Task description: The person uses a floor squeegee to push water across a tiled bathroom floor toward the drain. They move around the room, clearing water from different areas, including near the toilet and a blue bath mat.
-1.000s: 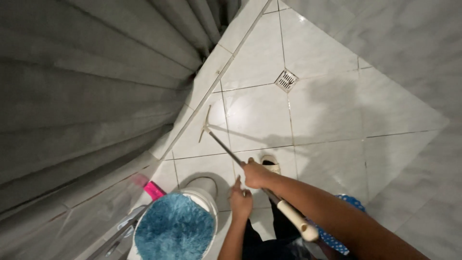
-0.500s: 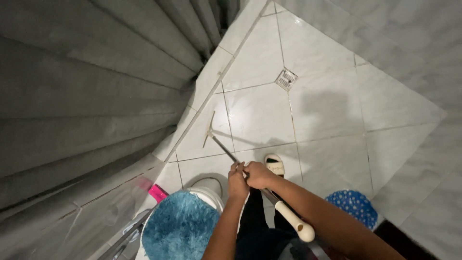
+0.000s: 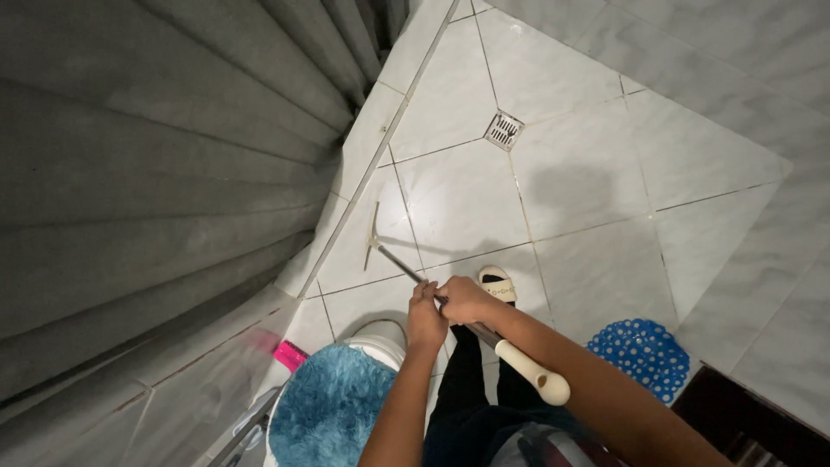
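The squeegee (image 3: 373, 235) lay on the floor (image 3: 571, 173) beside the curtain (image 3: 156, 173) — drain (image 3: 503, 131) beyond, toilet (image 3: 333, 411) nearer, mat (image 3: 644, 356) right.

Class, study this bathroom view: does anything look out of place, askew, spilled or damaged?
Nothing stands out. The left hand and right hand grip the long squeegee handle, its blade flat on the floor tiles. The drain grate sits flush, and the blue toilet lid cover lies in place.

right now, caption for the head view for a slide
Both hands, left hand and right hand, hold a squeegee on the white tiled floor.
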